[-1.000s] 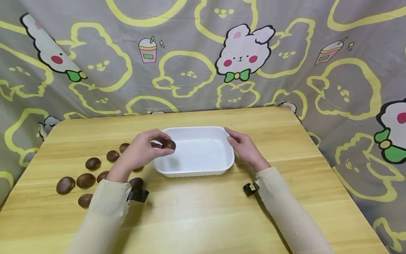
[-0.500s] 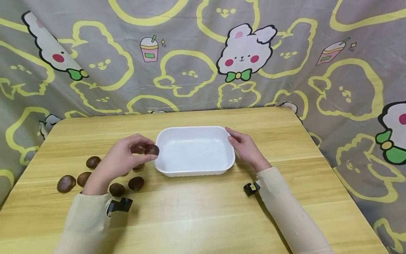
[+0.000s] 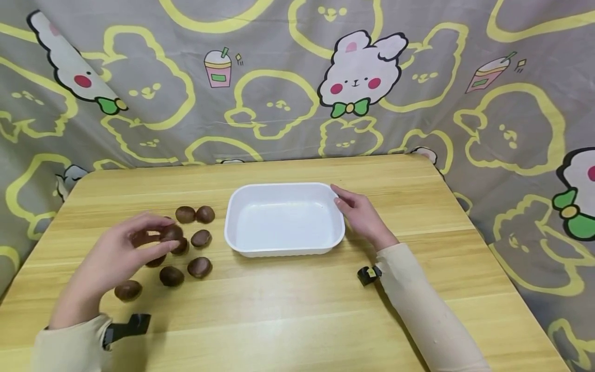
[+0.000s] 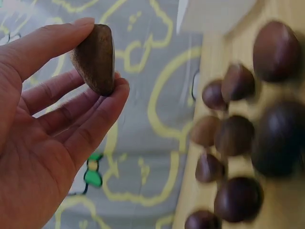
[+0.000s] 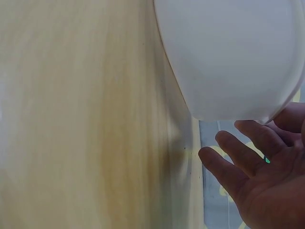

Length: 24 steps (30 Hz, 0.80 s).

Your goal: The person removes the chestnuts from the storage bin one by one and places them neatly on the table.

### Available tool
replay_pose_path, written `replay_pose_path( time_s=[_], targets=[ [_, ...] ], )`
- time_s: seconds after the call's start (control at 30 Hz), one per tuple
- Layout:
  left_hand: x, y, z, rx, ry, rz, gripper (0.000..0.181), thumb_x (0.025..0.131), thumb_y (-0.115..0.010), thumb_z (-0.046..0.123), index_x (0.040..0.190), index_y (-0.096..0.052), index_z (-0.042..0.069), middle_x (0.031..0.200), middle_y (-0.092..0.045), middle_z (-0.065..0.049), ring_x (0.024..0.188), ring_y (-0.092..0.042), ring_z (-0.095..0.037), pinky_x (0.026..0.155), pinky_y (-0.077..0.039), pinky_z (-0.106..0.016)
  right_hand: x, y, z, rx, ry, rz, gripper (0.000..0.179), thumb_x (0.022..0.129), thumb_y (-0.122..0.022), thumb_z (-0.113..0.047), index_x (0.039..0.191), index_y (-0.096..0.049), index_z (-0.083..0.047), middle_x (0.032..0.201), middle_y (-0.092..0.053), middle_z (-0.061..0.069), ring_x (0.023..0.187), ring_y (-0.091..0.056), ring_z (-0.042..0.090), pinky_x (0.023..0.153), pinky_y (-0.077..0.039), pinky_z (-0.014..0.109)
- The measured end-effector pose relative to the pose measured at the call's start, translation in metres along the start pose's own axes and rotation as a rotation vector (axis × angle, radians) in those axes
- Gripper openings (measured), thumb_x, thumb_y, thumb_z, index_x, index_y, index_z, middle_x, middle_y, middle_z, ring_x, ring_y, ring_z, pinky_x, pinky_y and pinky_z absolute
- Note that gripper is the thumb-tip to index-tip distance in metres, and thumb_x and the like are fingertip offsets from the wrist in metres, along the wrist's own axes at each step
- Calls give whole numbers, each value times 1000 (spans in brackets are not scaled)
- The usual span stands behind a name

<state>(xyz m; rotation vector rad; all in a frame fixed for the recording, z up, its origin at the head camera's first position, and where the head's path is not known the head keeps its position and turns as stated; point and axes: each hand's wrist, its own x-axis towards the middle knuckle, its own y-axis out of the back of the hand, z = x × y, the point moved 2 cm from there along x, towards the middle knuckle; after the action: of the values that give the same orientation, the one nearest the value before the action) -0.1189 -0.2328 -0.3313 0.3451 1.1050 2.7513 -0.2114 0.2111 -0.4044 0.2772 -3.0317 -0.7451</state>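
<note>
My left hand [image 3: 113, 254] pinches a brown chestnut [image 3: 171, 233] between thumb and fingertips, above the left part of the table. Seen from the left wrist, that chestnut [image 4: 96, 59] has one side flatter than the other. Below and around this hand lie several more chestnuts [image 3: 200, 267], some partly hidden by it. A white rectangular tray [image 3: 285, 251] stands at mid-table with nothing inside. At its right end my right hand [image 3: 364, 218] holds the rim with the thumb and index finger; in the right wrist view the other fingers [image 5: 228, 164] spread loosely beside the tray's wall.
The wooden table [image 3: 288, 320] has its back edge against a grey curtain [image 3: 274, 51] printed with cartoon animals. A black band with a small device [image 3: 127, 329] is on the left wrist, and a similar device [image 3: 369, 275] is at the right cuff.
With the chestnut in its fingers, my left hand has moved left and toward me, from over the tray's left edge to the loose chestnuts. My right hand and the tray have stayed put.
</note>
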Motion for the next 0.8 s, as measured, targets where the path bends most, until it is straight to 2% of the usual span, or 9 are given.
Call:
replay_pose_path(
  time_s=[0.1, 0.3, 0.4, 0.57, 0.7, 0.77, 0.8],
  targets=[
    [-17, 8, -13, 12, 44, 32, 33, 86, -78, 16, 116, -67, 7, 111, -63, -3, 93, -61, 3, 75, -50, -12, 0, 0, 0, 0, -5, 1, 43, 106, -47, -23, 147, -45, -13, 149, -43, 4, 136, -39, 21, 109, -34, 38],
    [-53, 25, -46, 93, 243, 80, 41, 85, -80, 29, 119, -66, 10, 106, -62, 16, 87, -57, 12, 66, -46, -9, 1, 0, -1, 12, -4, -2, 43, 106, -47, -24, 147, -45, -14, 149, -43, 4, 136, -40, 21, 109, -34, 38],
    [-69, 30, -60, 50, 270, 123, 40, 85, -80, 21, 118, -65, 4, 102, -62, 18, 87, -55, 13, 67, -46, -7, 2, 0, -1, 19, 2, -3, 43, 106, -48, -24, 147, -45, -13, 149, -43, 4, 135, -41, 22, 109, -34, 38],
    [-90, 37, -83, -2, 307, 217, 33, 83, -81, 10, 111, -67, 1, 97, -59, 28, 87, -53, 16, 66, -46, -6, 2, 1, -1, 26, 8, -1, 43, 106, -48, -23, 147, -45, -13, 149, -43, 5, 136, -40, 23, 110, -33, 39],
    [-101, 40, -101, 71, 378, 184, 39, 84, -81, 18, 111, -65, -6, 90, -54, 35, 81, -48, 20, 59, -45, -8, 2, 1, -1, 19, 0, -3, 43, 106, -48, -24, 147, -45, -13, 149, -42, 4, 136, -40, 22, 110, -33, 38],
    [-104, 40, -107, 124, 391, 145, 44, 85, -80, 22, 111, -64, -9, 88, -55, 33, 79, -45, 22, 58, -45, -9, 2, 1, -1, 15, -3, -4, 43, 106, -48, -24, 147, -46, -13, 149, -43, 4, 135, -40, 21, 109, -34, 38],
    [-105, 40, -110, 147, 393, 125, 45, 86, -79, 23, 112, -63, -10, 89, -59, 26, 78, -44, 22, 57, -45, -10, 2, 1, -1, 12, -3, -5, 42, 106, -48, -24, 147, -46, -13, 149, -43, 4, 135, -41, 21, 109, -34, 38]
  ],
)
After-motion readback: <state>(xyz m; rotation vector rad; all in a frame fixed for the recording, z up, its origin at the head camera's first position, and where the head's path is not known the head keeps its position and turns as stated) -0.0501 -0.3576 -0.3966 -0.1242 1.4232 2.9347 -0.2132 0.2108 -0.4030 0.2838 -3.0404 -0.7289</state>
